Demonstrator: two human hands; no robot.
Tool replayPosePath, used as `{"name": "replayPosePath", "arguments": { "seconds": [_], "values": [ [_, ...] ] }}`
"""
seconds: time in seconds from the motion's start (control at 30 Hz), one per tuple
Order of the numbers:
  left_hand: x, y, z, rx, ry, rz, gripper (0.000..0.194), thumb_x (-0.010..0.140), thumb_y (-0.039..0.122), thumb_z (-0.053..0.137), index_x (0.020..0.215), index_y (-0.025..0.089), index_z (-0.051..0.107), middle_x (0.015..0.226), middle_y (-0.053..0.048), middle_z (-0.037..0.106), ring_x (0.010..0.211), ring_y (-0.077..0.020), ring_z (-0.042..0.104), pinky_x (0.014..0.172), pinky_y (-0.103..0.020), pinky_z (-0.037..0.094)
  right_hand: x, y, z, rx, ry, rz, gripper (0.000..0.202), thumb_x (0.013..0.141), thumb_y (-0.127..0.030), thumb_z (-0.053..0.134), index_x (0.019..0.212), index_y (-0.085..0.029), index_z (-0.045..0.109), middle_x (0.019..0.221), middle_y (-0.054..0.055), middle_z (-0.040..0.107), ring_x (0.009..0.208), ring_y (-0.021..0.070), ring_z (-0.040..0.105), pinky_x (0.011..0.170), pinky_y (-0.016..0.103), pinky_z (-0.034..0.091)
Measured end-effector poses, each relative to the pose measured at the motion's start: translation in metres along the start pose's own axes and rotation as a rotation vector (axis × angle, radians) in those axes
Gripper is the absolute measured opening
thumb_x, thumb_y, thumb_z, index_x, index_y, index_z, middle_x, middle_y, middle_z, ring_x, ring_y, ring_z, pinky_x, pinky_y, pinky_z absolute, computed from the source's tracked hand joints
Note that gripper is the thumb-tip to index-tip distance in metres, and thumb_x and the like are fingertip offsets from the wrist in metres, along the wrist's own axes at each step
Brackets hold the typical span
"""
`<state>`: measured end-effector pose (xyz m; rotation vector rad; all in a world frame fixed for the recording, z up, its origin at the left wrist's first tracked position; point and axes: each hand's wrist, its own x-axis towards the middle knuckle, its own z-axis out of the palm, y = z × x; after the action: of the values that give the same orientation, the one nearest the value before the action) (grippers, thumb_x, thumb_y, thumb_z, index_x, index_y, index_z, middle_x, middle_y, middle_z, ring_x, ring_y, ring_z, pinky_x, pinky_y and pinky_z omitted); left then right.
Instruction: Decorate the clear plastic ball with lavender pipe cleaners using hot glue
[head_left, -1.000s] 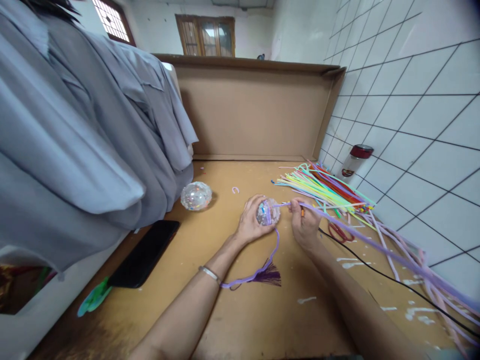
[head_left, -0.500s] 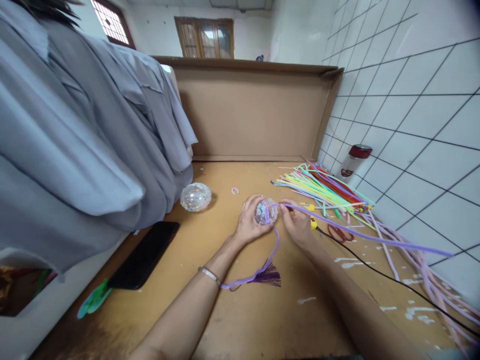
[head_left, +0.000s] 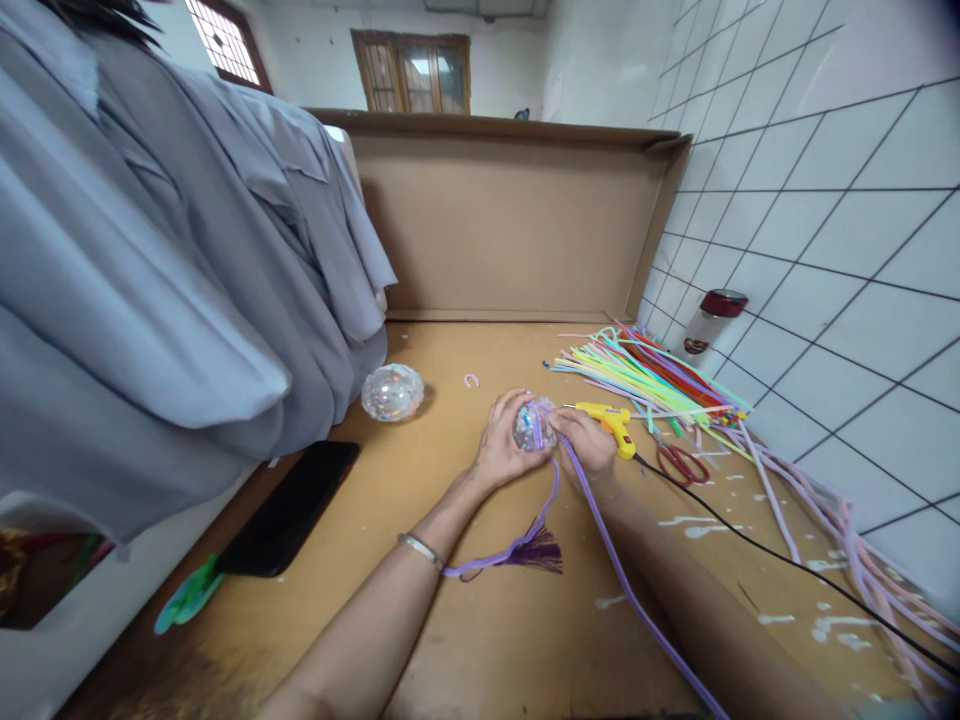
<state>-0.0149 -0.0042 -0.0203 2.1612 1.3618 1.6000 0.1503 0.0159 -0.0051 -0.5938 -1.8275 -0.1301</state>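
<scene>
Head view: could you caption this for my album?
Left hand cups a glittery ball; right hand holds a purple strand at its side.

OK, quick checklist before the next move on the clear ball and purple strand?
1. Left hand holding clear ball: ok.
2. Right hand has purple strand at the ball: ok.
3. Strand's long end off the black cord: ok.
4. Glue gun well clear of right hand: not ok, right beside it.
5. Glue gun hot: cannot tell.
6. Tassel clear of fingers: ok.
</scene>
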Motion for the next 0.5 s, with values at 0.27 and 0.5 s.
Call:
{"name": "replayPosePath", "arguments": {
  "seconds": [0.27,0.5],
  "values": [
    [0.000,0.000,0.001,-0.016,0.007,0.006,0.077,0.064,0.040,0.082,0.130,0.019,0.048,0.135,-0.016,0.052,0.130,-0.0314,0.050,0.112,-0.050,0.041,-0.008,0.013,0.005,0.003,0.028,-0.115,0.024,0.092,-0.014,0.050,0.103,-0.025,0.069,0.101,0.007,0.075,0.096,0.0189,0.071,0.084,0.035,0.060],
    [0.000,0.004,-0.001,0.002,-0.016,0.032,0.075,0.065,0.038,0.080,0.131,0.020,0.048,0.135,-0.015,0.052,0.129,-0.0310,0.050,0.111,-0.049,0.041,-0.008,0.012,0.002,-0.099,0.031,-0.181,0.025,0.093,-0.014,0.051,0.107,-0.023,0.069,0.103,0.008,0.076,0.099,0.0190,0.071,0.085,0.034,0.060]
  ]
}}
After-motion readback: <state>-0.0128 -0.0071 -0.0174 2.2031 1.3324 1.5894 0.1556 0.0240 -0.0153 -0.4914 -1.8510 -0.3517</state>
